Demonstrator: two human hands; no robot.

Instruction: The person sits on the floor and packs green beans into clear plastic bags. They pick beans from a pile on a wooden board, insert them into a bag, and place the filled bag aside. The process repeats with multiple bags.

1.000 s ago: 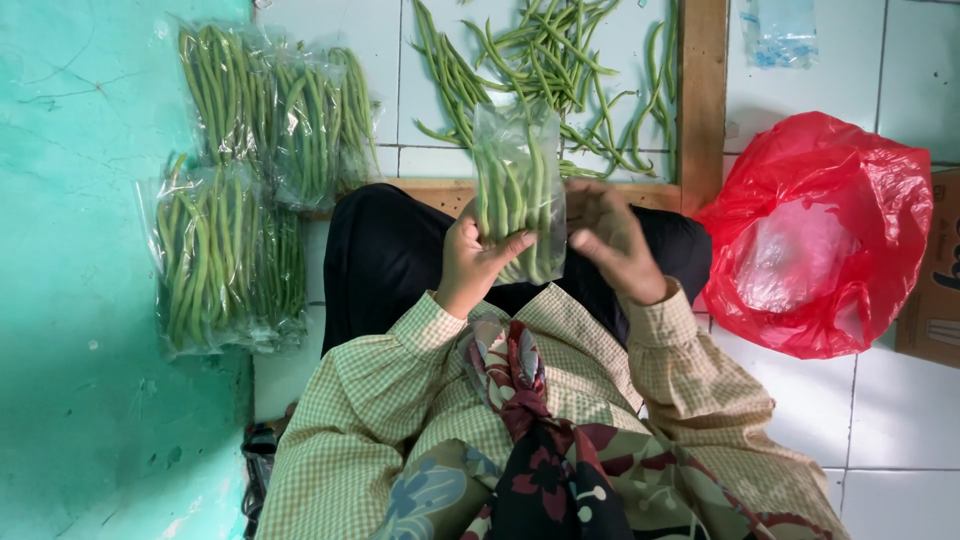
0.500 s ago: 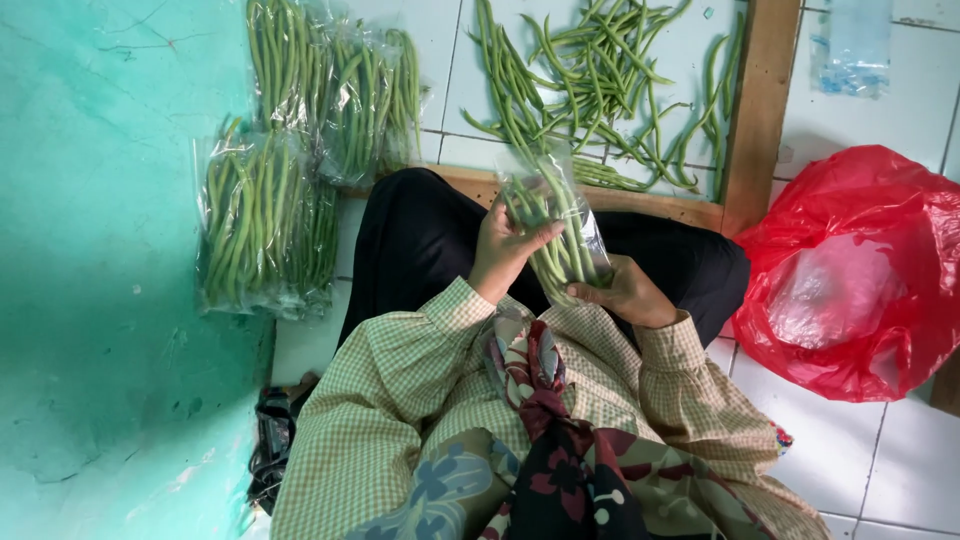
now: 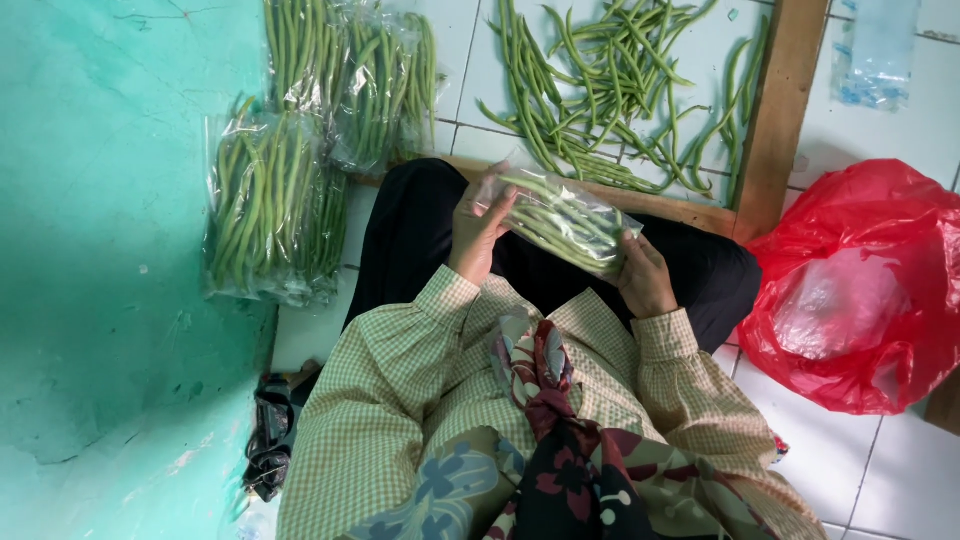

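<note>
A clear plastic bag of green beans (image 3: 560, 218) lies almost level over my lap, held at both ends. My left hand (image 3: 478, 228) grips its left end and my right hand (image 3: 645, 275) grips its right end. Loose green beans (image 3: 610, 85) are spread on the white tiled floor just beyond the bag, inside a wooden frame (image 3: 780, 110). My green checked sleeves and a patterned scarf fill the lower middle of the view.
Three filled bags of beans (image 3: 270, 205) lie at the left by a teal wall (image 3: 90, 250). A red plastic bag (image 3: 860, 290) sits at the right. Empty clear bags (image 3: 875, 50) lie at the top right. A dark object (image 3: 268, 440) rests on the floor at lower left.
The bag of beans has turned from upright to nearly level. My hands have shifted from its bottom to its two ends. The camera view has moved closer and rightward.
</note>
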